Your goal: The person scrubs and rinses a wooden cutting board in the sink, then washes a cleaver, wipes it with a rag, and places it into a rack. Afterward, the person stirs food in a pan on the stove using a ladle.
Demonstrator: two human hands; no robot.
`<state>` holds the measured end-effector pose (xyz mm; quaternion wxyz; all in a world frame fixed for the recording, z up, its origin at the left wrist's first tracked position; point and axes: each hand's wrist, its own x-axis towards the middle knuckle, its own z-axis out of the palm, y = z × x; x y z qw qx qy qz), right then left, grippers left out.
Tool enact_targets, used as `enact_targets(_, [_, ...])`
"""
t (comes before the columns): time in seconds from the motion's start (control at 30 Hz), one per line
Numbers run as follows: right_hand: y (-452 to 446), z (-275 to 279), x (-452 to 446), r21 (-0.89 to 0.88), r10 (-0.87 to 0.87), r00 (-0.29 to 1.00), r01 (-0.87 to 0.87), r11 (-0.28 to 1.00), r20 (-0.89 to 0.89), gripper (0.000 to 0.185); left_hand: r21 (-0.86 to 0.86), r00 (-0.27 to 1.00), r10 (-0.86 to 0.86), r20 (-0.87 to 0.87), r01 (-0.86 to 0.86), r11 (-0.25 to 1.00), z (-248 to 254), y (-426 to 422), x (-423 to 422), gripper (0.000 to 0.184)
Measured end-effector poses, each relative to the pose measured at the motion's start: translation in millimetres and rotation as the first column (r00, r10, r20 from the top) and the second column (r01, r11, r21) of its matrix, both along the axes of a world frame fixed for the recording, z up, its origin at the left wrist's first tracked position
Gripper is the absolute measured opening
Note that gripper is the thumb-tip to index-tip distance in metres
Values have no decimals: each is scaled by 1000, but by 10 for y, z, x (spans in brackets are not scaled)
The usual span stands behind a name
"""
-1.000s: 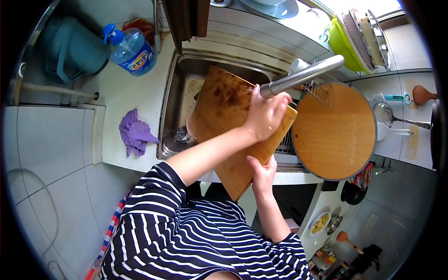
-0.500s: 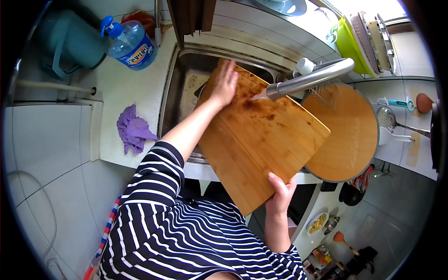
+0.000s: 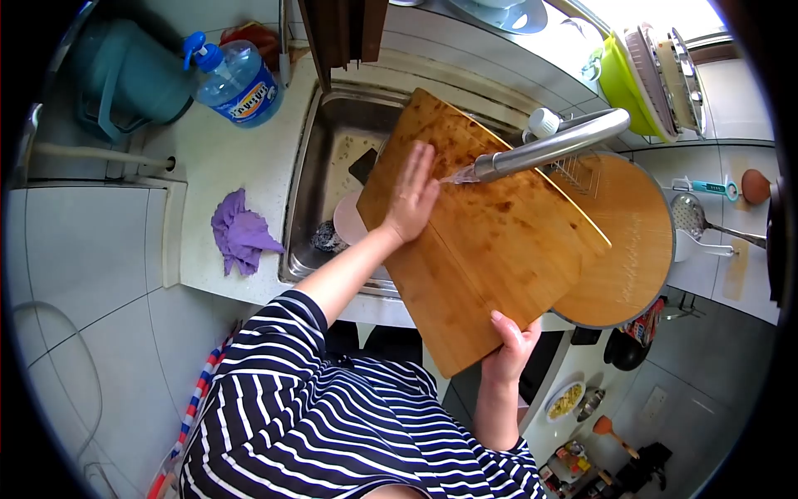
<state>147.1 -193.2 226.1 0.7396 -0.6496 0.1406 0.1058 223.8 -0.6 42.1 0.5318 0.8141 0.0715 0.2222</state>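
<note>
A large wooden cutting board [image 3: 474, 249] with dark wet blotches is tilted over the sink [image 3: 303, 200]. My left hand [image 3: 413, 195] lies flat on the board's upper face, fingers stretched out. Water runs from the metal faucet [image 3: 553, 150] onto the board close to those fingertips. At the board's lower right edge, my right hand [image 3: 509, 348] grips it with the thumb on top; the other fingers are hidden underneath. In the sink, partly covered by the board, are a dark scouring pad [image 3: 327, 237], a pale pink round item [image 3: 349, 218] and a dark flat piece [image 3: 363, 166].
Left of the sink lie a purple cloth [image 3: 241, 233] and a blue pump bottle [image 3: 241, 83], with a teal pitcher [image 3: 125, 83] behind. A round wooden board [image 3: 628, 241] stands to the right. A green basin [image 3: 628, 83] leans by the window.
My left hand has slid down the board toward me. The board has shifted slightly right, uncovering more of the sink and the things in it. My right hand keeps its grip.
</note>
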Motion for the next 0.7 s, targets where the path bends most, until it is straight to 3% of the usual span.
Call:
enact_targets(0.03, [-16,11,4,1,-2,1000,2,1000,13,40,-102,985,106,-135,-121,987,-222,44,45,56])
enact_targets(0.13, [-117,19,17,51,3,999,-4,999,33,42,-42,871,340,-354,-378,925,-865,318,46,61])
enact_targets(0.2, [-172,0,47,80,-1,998,-4,997,63,46,-315,857,237,-458,-405,858,-1395,558,-12,71])
enact_targets(0.27, [-215,-36,117,114,11,992,-25,993,122,49,-520,844,37,-535,-364,772,-1238,739,-43,78])
enact_targets(0.3, [-320,-114,164,93,38,992,-50,994,124,53,-596,786,-94,-611,-379,708,-862,831,-54,69])
enact_targets(0.33, [-402,-162,234,76,73,988,-83,994,134,57,-751,869,-115,-480,-340,566,-818,899,-89,69])
enact_targets(0.4, [-538,-307,400,52,69,991,-76,996,111,55,-886,916,-209,-342,-240,397,-860,1093,-148,67])
enact_targets(0.43, [-615,-404,495,37,84,994,-86,996,64,55,-859,898,-184,-400,-297,417,-440,1114,-210,62])
enact_targets(0.5, [-815,-692,695,10,187,982,-187,982,30,50,-854,927,-118,-355,-270,445,-544,1282,-304,55])
enact_targets(0.6, [-728,-926,834,-114,175,980,-164,980,97,54,-792,937,-19,-348,-282,542,-420,1394,-462,53])
enact_targets(0.7, [-626,-1176,882,-111,145,980,-130,985,138,57,-719,930,76,-360,-329,612,-191,1428,-638,52])
